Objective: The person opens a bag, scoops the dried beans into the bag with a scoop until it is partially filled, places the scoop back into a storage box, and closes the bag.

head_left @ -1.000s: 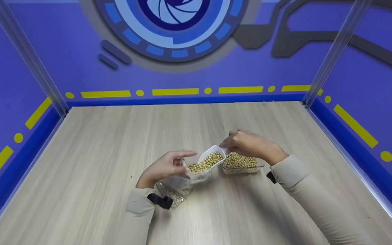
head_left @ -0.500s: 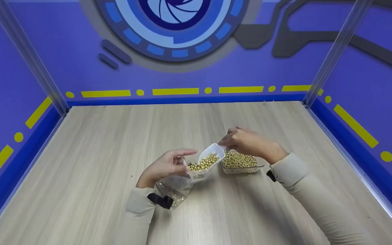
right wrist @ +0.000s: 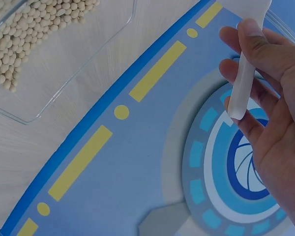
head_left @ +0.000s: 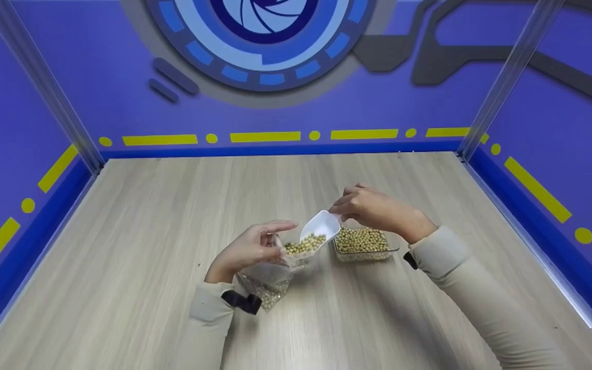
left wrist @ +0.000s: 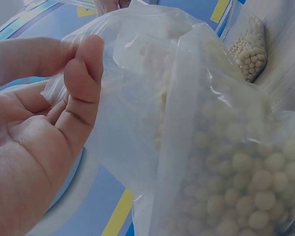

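Observation:
In the head view my left hand [head_left: 250, 250] pinches the top edge of a clear plastic bag [head_left: 270, 280], partly filled with soybeans [left wrist: 260, 196]. The left wrist view shows thumb and fingers closed on the film at its mouth. My right hand [head_left: 378, 211] holds a white scoop [head_left: 324, 222] by its handle [right wrist: 243, 88]. Tipped down to the left, the scoop has its front end at the bag's mouth, with pale beans [head_left: 309, 243] gathered toward that end. A clear rectangular container [head_left: 367, 256] of soybeans stands below my right hand.
The wood-grain table [head_left: 162, 216] extends around the hands. Blue printed panels [head_left: 296, 118] with yellow dashes border its back and sides, joined by metal corner posts [head_left: 506, 72].
My right hand has risen slightly, tilting the scoop more steeply. Beans have slid down toward the bag, baring more of the scoop's white inside. My left hand stays almost in place.

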Tool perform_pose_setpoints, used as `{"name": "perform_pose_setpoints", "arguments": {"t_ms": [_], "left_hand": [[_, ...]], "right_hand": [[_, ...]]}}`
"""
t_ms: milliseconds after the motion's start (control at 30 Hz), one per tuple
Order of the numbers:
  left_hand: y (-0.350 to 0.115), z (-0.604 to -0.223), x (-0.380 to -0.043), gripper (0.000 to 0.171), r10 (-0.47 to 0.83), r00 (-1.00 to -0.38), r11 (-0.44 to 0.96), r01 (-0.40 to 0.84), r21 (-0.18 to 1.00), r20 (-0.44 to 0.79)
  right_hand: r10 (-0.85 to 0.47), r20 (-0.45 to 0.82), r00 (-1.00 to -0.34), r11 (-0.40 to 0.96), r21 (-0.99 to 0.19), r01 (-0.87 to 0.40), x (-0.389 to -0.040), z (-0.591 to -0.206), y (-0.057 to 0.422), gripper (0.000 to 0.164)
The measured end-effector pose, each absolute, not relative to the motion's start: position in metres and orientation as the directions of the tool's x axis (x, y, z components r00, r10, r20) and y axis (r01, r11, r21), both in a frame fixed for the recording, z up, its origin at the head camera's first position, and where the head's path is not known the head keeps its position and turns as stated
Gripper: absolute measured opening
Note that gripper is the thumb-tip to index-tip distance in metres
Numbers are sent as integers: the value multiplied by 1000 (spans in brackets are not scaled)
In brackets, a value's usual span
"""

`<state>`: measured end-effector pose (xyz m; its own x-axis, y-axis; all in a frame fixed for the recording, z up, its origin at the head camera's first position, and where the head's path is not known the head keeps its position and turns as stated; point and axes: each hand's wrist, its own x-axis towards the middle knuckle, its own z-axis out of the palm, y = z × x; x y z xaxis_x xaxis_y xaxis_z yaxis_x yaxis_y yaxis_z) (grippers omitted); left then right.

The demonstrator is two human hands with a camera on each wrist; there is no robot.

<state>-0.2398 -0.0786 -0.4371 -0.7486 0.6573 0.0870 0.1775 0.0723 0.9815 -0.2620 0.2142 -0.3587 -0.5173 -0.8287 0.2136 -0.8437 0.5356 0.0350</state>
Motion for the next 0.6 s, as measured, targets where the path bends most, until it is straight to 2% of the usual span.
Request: {"name": "perform_pose_setpoints", "arguments": {"t_ms": [600], "left_hand": [[-84, -433, -239, 57, 653, -748, 70, 212, 975, 116]], "right_hand": [[-836, 229, -498, 529, 100, -843, -264, -351, 216, 33]]}}
